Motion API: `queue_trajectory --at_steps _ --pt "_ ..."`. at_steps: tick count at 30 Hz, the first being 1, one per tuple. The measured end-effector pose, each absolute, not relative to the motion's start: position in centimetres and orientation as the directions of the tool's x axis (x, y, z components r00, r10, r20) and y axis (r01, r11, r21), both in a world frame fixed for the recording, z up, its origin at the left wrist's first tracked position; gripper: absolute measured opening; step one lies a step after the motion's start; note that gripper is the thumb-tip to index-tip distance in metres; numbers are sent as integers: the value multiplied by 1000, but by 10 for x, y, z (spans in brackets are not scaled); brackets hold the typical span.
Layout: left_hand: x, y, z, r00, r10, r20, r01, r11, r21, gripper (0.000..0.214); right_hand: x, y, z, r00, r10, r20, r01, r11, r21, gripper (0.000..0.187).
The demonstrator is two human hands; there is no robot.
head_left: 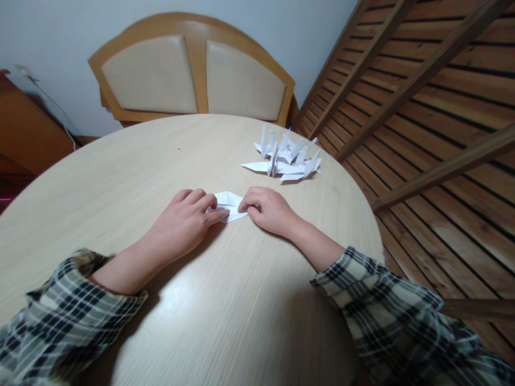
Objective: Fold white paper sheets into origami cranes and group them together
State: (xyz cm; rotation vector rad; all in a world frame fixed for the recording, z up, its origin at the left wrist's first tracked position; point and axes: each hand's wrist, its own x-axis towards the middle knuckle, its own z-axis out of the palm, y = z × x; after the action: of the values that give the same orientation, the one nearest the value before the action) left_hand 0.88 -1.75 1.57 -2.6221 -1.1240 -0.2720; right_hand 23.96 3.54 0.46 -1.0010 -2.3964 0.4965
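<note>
Flat on the table lies a small piece of folded white paper (228,199), with creases showing across it. My left hand (185,215) grips its left end, fingers bent and the thumb laid along the paper. At the right end, my right hand (269,210) pinches the paper between curled fingers and thumb. Parts of both ends are hidden under my fingers. Beyond my right hand stands a cluster of several folded white paper cranes (273,167), close together and partly overlapping.
The round pale wooden table (201,311) carries everything. Behind it, against the wall, is a wooden headboard (200,64) with two cream panels. A slatted wooden structure (454,214) rises at the right, and a brown cabinet (28,118) with a cable stands at the far left.
</note>
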Motion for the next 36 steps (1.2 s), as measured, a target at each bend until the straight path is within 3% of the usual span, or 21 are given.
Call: queue_trajectory --at_steps 14,20,26,33,36 --pt "9 -18 14 632 735 246 775 -592 -222 29 237 30 7 -667 693 273 467 674 -572 34" --pt "4 -12 11 593 764 256 805 -567 -174 29 233 25 7 -721 637 271 385 694 -608 36" --pt "2 -6 10 560 780 278 820 -571 -49 28 228 17 7 -786 564 252 308 711 -632 37" --pt "2 -3 10 483 832 274 858 -513 44 36 225 12 7 -852 448 269 241 794 -559 35" --pt "-1 -2 7 486 829 276 852 -520 58 34 226 12 6 -856 431 286 199 785 -587 36"
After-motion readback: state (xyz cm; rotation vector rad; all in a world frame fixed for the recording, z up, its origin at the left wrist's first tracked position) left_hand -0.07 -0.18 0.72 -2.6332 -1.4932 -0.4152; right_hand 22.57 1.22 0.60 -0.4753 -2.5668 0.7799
